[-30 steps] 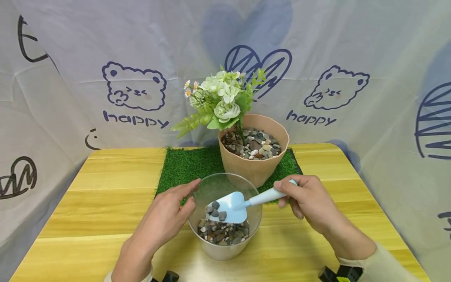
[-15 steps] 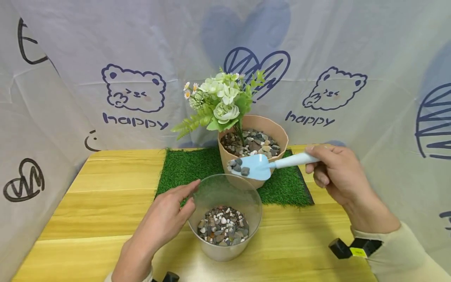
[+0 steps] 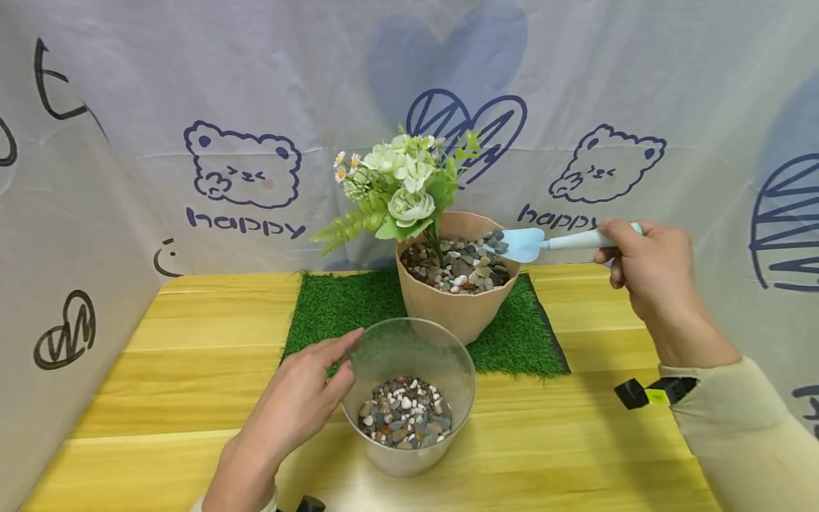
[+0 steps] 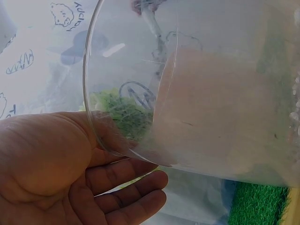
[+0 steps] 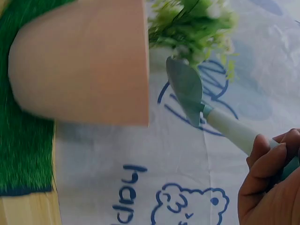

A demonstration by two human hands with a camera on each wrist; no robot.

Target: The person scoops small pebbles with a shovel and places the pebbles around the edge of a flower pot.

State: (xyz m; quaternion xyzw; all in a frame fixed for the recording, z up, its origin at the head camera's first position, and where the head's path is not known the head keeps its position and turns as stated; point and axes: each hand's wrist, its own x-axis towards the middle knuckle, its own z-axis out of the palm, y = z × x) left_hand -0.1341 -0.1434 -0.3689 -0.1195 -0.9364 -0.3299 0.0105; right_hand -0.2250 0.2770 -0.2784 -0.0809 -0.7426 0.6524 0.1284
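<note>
My right hand [image 3: 662,281] grips the pale handle of a light blue garden trowel [image 3: 525,244]. Grey pebbles [image 3: 494,240] lie at the blade's tip, over the right side of a peach flowerpot [image 3: 451,309]. Inside the pot, mixed pebbles surround the stems of artificial white and green flowers [image 3: 406,178]. In the right wrist view the trowel blade [image 5: 186,91] tilts above the pot's rim. With fingers fairly straight, my left hand [image 3: 297,398] rests against the left side of a clear plastic bucket [image 3: 419,348], which has pebbles [image 3: 406,416] at its bottom.
A green artificial turf mat [image 3: 345,302] lies under the flowerpot on a yellow wood-grain table [image 3: 211,334]. White cloth [image 3: 358,64] printed with bears and hearts hangs behind and at both sides. The bucket stands in front of the pot.
My right hand has carried the loaded trowel up from the bucket, rightward and away from me, to the flowerpot. The blade's tip now tilts down over the pot. My left hand stays put.
</note>
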